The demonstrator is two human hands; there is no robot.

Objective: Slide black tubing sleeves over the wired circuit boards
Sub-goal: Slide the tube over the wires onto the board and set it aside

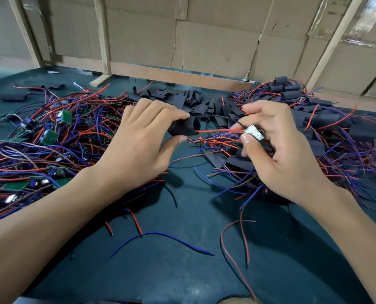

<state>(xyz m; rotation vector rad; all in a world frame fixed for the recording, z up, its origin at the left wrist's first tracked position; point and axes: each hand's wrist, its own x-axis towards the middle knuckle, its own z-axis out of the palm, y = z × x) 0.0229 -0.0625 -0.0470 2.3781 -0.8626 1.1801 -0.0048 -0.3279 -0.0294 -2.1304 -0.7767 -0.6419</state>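
Note:
My left hand [139, 141] pinches a black tubing sleeve [183, 128] between fingers and thumb, its open mouth facing right. My right hand [279, 145] grips a small green circuit board [253, 133] by its edges. A red wire [217, 130] runs from that board into the sleeve's mouth; a black wire arcs above it between both hands. Board and sleeve are about a hand's width apart, above the dark green table [193, 249].
A tangle of bare wired boards [51, 137] lies at the left. Loose black sleeves [196, 102] are heaped at the back centre. Sleeved boards with wires [327, 119] pile up at the right. Stray wires cross the near table. Cardboard and wooden battens stand behind.

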